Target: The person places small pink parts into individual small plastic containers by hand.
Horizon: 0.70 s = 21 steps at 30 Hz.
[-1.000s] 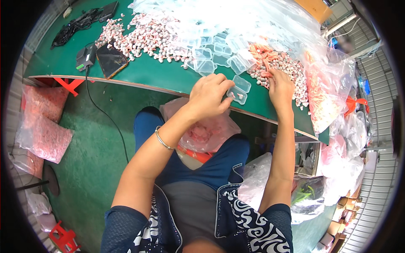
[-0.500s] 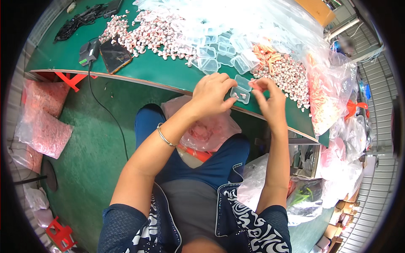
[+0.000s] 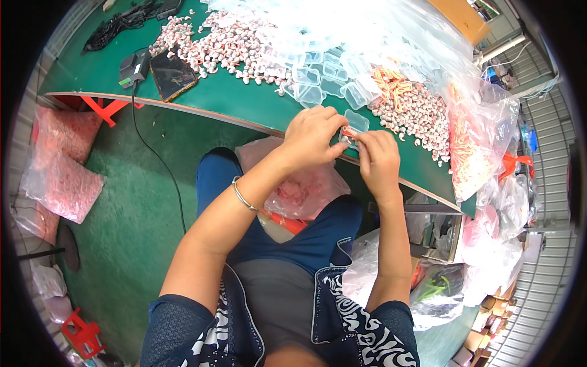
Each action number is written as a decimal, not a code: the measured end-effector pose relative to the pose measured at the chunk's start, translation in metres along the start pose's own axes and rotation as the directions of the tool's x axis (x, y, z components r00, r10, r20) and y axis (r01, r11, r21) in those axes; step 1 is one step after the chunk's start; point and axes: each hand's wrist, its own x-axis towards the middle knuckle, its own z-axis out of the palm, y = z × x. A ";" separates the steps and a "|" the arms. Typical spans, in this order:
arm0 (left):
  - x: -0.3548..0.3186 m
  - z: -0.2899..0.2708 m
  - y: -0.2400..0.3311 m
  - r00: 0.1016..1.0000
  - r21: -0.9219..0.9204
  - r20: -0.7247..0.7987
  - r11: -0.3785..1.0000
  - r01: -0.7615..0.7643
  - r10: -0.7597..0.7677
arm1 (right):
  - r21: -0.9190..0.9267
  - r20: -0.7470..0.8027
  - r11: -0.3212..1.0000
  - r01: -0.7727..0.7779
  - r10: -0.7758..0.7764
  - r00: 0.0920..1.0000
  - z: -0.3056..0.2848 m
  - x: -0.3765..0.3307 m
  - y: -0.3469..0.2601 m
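Observation:
My left hand grips the left side of a small clear plastic box at the table's front edge; its hinged lid stands open on the far side. My right hand is closed in a pinch on a small pinkish-orange piece, held in or just over the box's near half. Its exact kind is hidden by the fingers. Beyond the box lie several empty clear boxes. A heap of small pink-and-grey round pieces and a bundle of orange cords lie to the right.
Another heap of round pieces spreads over the green table, near a dark phone-like device and a black adapter. A clear bag of orange cords rests on the right edge. Pink-filled bags lie on the floor.
My right hand has moved left, bringing the pinkish-orange piece from beside the box to its near half. My left hand still holds the box in nearly the same place.

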 end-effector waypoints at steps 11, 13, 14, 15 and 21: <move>0.000 0.000 0.000 1.000 0.002 0.001 1.000 0.005 -0.005 | -0.001 -0.028 0.984 -0.180 0.180 0.983 0.002 0.008 0.018; -0.001 0.000 0.000 1.000 0.003 -0.004 1.000 -0.001 0.001 | -0.132 0.056 0.970 -0.202 0.211 0.976 0.008 0.014 0.027; -0.001 0.000 0.000 1.000 0.006 0.002 1.000 0.005 -0.005 | -0.132 0.054 0.970 -0.203 0.211 0.976 0.010 0.016 0.030; -0.001 0.000 0.000 1.000 0.010 0.008 1.000 0.011 -0.011 | -0.079 0.108 0.960 -0.268 0.275 0.955 0.012 0.019 0.031; 0.001 0.000 0.003 1.000 0.010 0.011 1.000 0.001 -0.001 | 0.119 0.147 0.934 -0.337 0.319 0.936 0.018 0.018 0.046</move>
